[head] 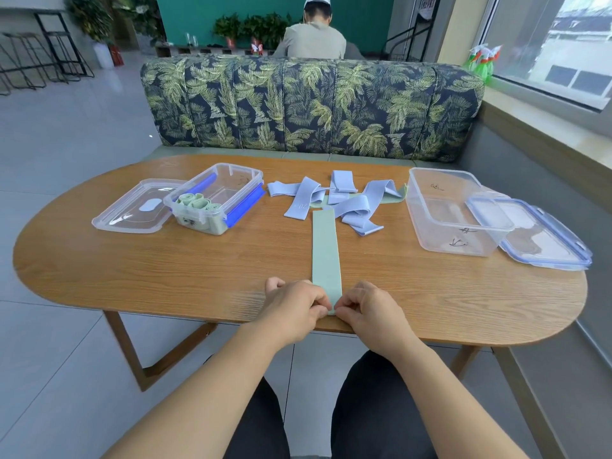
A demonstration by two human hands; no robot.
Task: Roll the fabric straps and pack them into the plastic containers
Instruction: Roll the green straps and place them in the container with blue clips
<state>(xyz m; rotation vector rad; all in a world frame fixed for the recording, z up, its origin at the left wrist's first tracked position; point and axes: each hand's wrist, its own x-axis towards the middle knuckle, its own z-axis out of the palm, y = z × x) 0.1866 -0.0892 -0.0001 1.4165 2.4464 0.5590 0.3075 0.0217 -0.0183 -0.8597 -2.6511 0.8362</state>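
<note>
A pale green strap [325, 250]. Light lavender-blue straps [351, 202]. The table [165, 270] is warm brown with wood grain. One clear box [246, 170] has bright blue clips [246, 202] and pale green rolls [195, 203]. A second clear box [430, 226] carries black scribbles. A clear lid [563, 240] is blue-edged. The sofa [311, 104] is navy, printed with yellow-green palm leaves.

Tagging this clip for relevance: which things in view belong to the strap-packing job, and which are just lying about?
Job: green strap, pinched by left hand and right hand; blue straps; left container with green rolls; right container; left lid; right lid.
Lying about: spray bottles; potted plants; sofa.
</note>
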